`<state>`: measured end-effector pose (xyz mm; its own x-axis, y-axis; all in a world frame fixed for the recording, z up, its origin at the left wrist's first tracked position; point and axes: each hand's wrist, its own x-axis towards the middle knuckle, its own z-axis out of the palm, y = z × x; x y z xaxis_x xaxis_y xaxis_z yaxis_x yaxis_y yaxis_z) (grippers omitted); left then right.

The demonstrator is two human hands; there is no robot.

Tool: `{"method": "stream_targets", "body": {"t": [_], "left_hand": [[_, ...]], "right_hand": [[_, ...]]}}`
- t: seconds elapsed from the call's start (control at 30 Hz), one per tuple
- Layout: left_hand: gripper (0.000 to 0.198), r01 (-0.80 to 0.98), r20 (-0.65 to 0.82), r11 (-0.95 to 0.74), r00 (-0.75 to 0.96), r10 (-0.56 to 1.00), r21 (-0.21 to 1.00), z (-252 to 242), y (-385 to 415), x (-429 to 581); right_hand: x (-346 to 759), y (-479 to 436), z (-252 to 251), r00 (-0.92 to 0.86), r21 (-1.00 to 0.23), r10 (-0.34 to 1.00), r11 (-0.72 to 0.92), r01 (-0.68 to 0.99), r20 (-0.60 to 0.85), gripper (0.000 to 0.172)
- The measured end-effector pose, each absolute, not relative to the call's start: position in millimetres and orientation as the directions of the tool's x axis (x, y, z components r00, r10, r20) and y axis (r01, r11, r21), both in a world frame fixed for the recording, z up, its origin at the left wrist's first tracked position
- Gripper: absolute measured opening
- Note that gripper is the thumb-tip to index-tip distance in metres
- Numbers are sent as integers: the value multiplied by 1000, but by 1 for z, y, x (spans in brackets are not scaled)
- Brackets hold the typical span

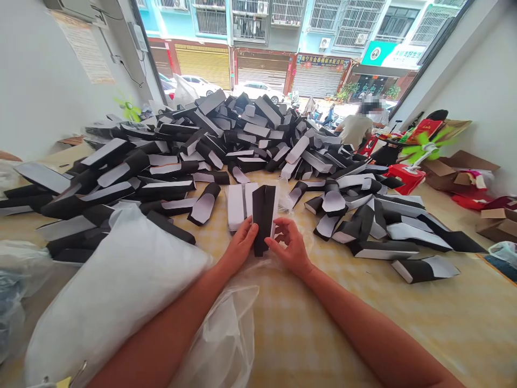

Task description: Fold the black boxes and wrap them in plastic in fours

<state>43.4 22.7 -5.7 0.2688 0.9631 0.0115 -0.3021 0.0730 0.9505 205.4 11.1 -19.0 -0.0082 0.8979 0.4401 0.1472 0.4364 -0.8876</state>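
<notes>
Black card sleeve [264,218], long axis up-frame, lies between left hand [240,248], fingers pressed against it, and right hand [291,249], fingers curled narrowly alongside.

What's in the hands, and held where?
A folded black card piece with white card behind it, held near its lower end: the left hand on its left edge, the right hand fingertips on its right edge.
</notes>
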Motion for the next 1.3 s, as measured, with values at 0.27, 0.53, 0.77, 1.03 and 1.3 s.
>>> {"method": "stream_targets", "body": {"t": [0.27, 0.53, 0.77, 1.03, 1.3], "left_hand": [[48, -262, 110, -51, 213, 971, 964, -7, 24, 40], [47, -236, 144, -97, 190, 971, 967, -9, 25, 41], [44, -321, 174, -96, 223, 959, 942, -8, 24, 41], [43, 2, 467, -505, 376, 800, 863, -13, 21, 38], [17, 464, 392, -656, 545, 741, 595, -12, 17, 38]], "right_hand": [[204, 10, -17, -18, -839, 858, 506, 200, 513, 39], [205, 11, -23, -45, -730, 776, 609, 311, 629, 40], [205, 13, -28, -79, -752, 796, 595, 283, 600, 51], [216, 30, -19, 127, -917, 910, 399, -13, 395, 54], [246, 48, 5, 323, -940, 918, 296, -171, 230, 56]]}}
